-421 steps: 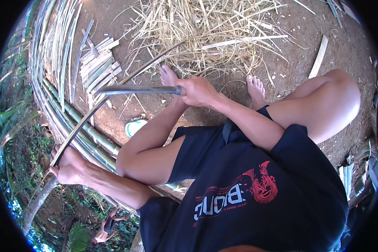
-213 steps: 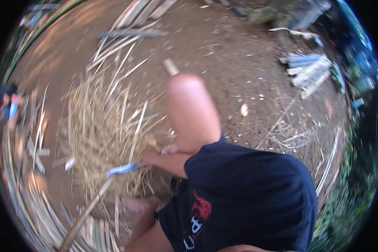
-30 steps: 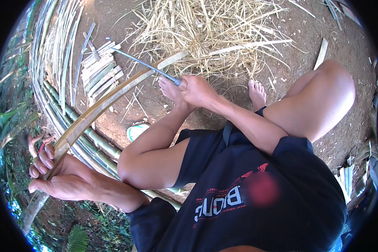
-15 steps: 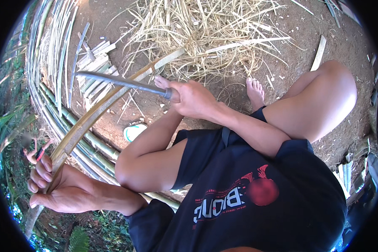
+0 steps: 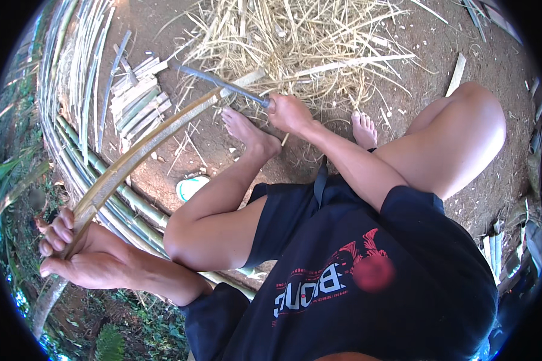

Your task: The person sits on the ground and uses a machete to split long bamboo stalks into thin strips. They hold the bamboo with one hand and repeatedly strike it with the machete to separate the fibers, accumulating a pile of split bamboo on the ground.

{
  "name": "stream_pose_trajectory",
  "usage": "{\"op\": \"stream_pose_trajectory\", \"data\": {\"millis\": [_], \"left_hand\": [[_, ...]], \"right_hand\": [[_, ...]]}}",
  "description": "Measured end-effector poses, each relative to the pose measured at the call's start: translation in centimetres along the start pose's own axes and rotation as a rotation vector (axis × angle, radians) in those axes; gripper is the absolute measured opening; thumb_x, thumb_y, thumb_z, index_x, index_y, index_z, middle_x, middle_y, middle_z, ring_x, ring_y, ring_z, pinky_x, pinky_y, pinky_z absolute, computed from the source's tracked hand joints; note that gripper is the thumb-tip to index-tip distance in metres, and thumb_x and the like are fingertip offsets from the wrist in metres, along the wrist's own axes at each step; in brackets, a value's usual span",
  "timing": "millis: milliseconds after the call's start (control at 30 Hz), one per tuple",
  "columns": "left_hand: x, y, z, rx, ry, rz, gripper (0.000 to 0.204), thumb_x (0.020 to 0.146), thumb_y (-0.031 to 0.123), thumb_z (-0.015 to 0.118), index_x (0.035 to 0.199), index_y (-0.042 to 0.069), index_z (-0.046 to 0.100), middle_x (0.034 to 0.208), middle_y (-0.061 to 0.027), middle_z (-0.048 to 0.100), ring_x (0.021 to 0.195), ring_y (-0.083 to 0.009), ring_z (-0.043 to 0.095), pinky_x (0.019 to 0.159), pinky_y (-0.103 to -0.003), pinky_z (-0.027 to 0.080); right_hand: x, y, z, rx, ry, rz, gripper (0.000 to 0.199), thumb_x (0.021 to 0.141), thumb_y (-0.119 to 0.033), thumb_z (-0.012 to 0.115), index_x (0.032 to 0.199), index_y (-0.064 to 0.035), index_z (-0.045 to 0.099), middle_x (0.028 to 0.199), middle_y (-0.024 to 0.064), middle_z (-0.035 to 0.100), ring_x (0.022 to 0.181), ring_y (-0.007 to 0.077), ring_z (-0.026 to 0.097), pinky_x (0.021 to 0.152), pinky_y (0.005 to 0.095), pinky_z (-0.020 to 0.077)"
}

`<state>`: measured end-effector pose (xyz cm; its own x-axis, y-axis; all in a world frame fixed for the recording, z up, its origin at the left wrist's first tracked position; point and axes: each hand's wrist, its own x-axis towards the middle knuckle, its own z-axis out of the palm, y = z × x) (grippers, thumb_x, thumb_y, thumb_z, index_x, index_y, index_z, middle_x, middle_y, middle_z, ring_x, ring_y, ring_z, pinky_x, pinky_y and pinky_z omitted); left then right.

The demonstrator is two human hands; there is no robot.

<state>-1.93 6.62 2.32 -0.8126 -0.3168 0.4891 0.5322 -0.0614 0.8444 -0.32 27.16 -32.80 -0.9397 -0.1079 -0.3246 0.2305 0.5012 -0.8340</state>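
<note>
A long, slightly bowed bamboo strip [image 5: 137,153] slants from the lower left up toward the middle. My left hand [image 5: 96,256] is closed around its lower part, and the strip's tail runs on below the hand. In my right hand [image 5: 291,114] is the handle of a long dark-bladed knife [image 5: 209,78]. Its blade crosses the strip near the far end, by a notch or step in the surface; whether it touches there I cannot tell.
A heap of pale shavings [image 5: 283,36] lies ahead by my feet. Split pieces [image 5: 140,99] are stacked at the left, beside long thin strips [image 5: 84,72] and green bamboo poles [image 5: 135,204]. A white-and-green round object [image 5: 192,188] sits near my bent leg.
My right hand has moved right and slightly up, carrying the knife blade from the strip's middle toward its far end. My left hand has risen slightly, still gripping the strip.
</note>
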Motion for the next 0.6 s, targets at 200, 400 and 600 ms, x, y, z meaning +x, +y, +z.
{"op": "stream_pose_trajectory", "data": {"millis": [200, 400, 600], "left_hand": [[-0.3, -0.3, -0.8, 0.096, 0.127, 0.102, 0.033, 0.097, 0.037, 0.050, 0.079, 0.009, 0.046, 0.067, 0.0012, 0.032, 0.063, -0.0151, 0.032, 0.067, -0.035, 0.039], [0.3, -0.7, -0.2, 0.093, 0.112, 0.053, 0.036, 0.099, 0.037, 0.047, 0.078, 0.008, 0.044, 0.067, 0.0004, 0.033, 0.066, -0.0161, 0.035, 0.071, -0.035, 0.039], [1.1, -0.9, -1.9, 0.148, 0.128, 0.076, 0.036, 0.100, 0.038, 0.044, 0.080, 0.008, 0.041, 0.071, -0.0009, 0.032, 0.067, -0.0176, 0.033, 0.070, -0.035, 0.038]], "right_hand": [[-2.9, -4.6, -1.6, 0.140, -0.142, 0.020, 0.014, 0.080, -0.012, 0.060, 0.087, -0.0004, 0.060, 0.071, 0.0210, 0.064, 0.060, 0.0326, 0.063, 0.062, 0.0438, 0.0521], [0.7, 3.3, 0.8, 0.126, -0.148, 0.231, 0.018, 0.084, -0.012, 0.056, 0.097, -0.0006, 0.062, 0.078, 0.0174, 0.066, 0.065, 0.0298, 0.065, 0.064, 0.0424, 0.0539], [-1.2, -1.1, -1.1, 0.117, -0.183, 0.150, 0.017, 0.082, -0.011, 0.056, 0.093, -0.0004, 0.061, 0.077, 0.0212, 0.065, 0.068, 0.0335, 0.065, 0.069, 0.0457, 0.0510]]}}
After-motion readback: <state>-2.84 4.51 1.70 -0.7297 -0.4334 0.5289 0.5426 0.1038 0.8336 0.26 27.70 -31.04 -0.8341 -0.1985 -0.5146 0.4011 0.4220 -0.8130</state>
